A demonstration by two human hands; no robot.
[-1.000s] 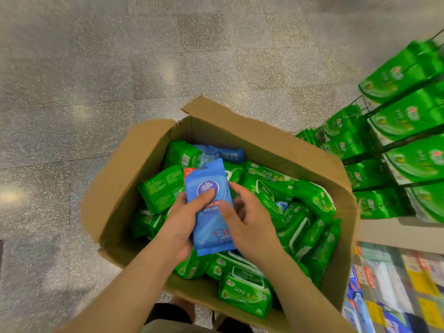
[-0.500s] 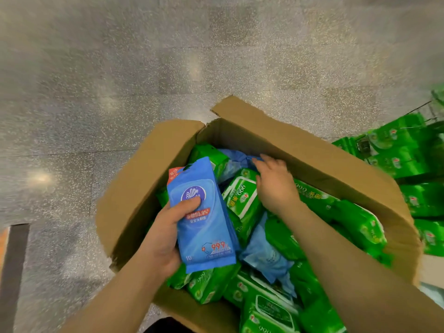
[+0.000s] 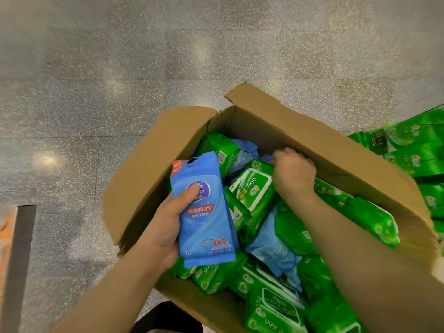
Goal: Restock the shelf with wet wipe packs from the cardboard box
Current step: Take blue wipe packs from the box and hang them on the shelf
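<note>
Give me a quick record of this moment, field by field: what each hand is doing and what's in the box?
Left hand: grips flat blue wet wipe packs, lifted above the box
Right hand: fingers curled, reaching among packs at the far side; what it grasps is hidden
Brown cardboard box: open, holding green wet wipe packs and blue ones
Right edge: green packs on shelf

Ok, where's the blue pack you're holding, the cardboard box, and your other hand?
blue pack (image 3: 206, 227), head view, middle of its front.
cardboard box (image 3: 319, 150), head view, inside of the far wall.
right hand (image 3: 294, 173), head view, back of the hand.
</note>
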